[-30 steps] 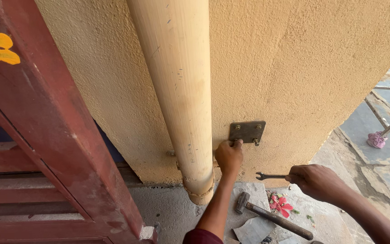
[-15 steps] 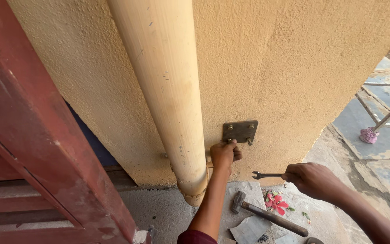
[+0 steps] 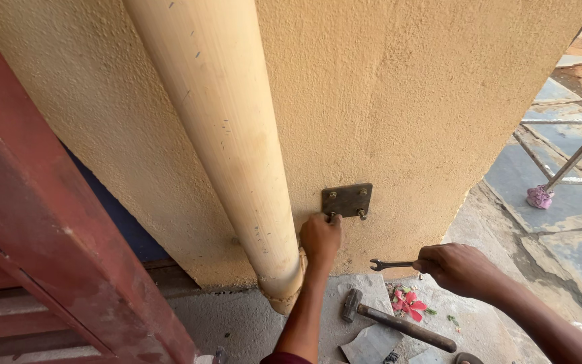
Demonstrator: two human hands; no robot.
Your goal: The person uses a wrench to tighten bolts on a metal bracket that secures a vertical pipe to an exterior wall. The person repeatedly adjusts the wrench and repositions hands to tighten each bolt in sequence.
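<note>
A dark metal plate (image 3: pixel 348 200) with bolts at its corners is fixed low on the rough ochre wall (image 3: pixel 405 101). My left hand (image 3: pixel 319 237) reaches up to the plate's lower left corner, its fingers pinched on the bolt (image 3: pixel 332 217) there. My right hand (image 3: pixel 458 268) is lower and to the right, closed on the handle of an open-end spanner (image 3: pixel 391 264) whose jaw points left, apart from the plate.
A thick cream drainpipe (image 3: pixel 227 141) runs down the wall just left of the plate. A dark red gate (image 3: pixel 42 222) stands at the left. On the ground lie a hammer (image 3: pixel 395 321), a pink flower (image 3: pixel 409 303) and paper scraps. Metal scaffold legs (image 3: pixel 574 158) stand at right.
The view has shifted, so wall and plate sit slightly higher in frame. My left hand stays at the plate's lower left bolt; my right hand still holds the spanner nearby.
</note>
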